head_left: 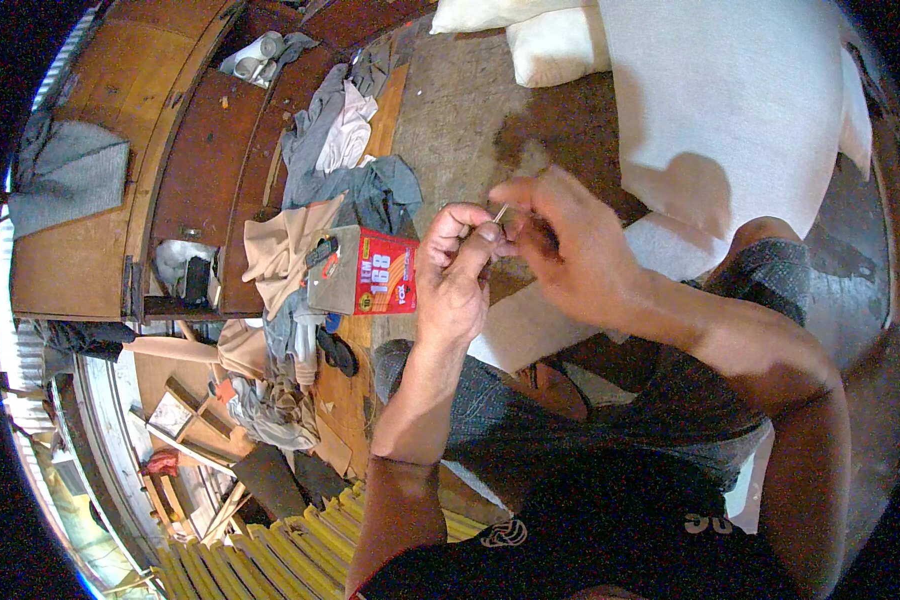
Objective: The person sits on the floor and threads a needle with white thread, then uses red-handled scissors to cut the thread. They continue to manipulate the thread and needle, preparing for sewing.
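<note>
My left hand [458, 268] is raised in front of me, its thumb and index finger pinched round a small, thin, shiny metal piece [500, 214]. The piece sticks up between the fingertips and is too small to name surely. Close against it on the right, my right hand [568, 232] has its fingers curled in, the tips almost meeting those of the left. Whatever lies between the right fingertips is hidden or too fine to make out. Below the hands, a large white cloth [730, 90] spreads from the far right toward my lap.
Left of my hands stands a red tin box [395, 275] with a small black object [322, 250] on top. Rumpled clothes [340, 150] lie along a wooden cabinet [195, 150]. White cushions [560, 45] are at the back. Yellow slats [270, 545] run beside me at lower left.
</note>
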Tool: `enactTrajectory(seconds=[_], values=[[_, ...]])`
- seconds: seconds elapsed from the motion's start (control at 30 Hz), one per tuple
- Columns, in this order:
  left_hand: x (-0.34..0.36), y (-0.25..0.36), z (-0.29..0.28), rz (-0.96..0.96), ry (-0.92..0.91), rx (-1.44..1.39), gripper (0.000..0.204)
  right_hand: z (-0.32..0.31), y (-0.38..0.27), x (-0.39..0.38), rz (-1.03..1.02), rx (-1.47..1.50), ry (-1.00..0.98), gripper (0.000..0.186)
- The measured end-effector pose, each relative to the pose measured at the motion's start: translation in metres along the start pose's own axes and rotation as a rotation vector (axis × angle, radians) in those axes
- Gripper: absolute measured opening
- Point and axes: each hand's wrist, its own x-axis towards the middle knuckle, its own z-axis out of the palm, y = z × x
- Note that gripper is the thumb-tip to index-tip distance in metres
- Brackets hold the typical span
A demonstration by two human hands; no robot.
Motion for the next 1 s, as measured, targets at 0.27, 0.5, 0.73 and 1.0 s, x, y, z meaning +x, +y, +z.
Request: enactTrajectory(seconds=[0.27, 0.5, 0.73, 1.0], values=[[0.004, -0.005, -0.011, 0.06, -0.049, -0.123, 0.008, -0.031, 0.007, 0.033, 0.098, 0.001, 0.092, 0.03], [0.007, 0.001, -0.017, 0.068, 0.057, -0.064, 0.006, -0.022, 0.005, 0.028, 0.151, 0.056, 0.07, 0.023], [0.014, 0.008, -0.025, 0.132, 0.097, -0.111, 0.008, -0.023, 0.011, 0.029, 0.069, 0.041, 0.112, 0.02], [0.016, 0.015, -0.039, 0.152, 0.053, -0.222, 0.007, -0.025, 0.007, 0.029, 0.079, 0.04, 0.058, 0.017]])
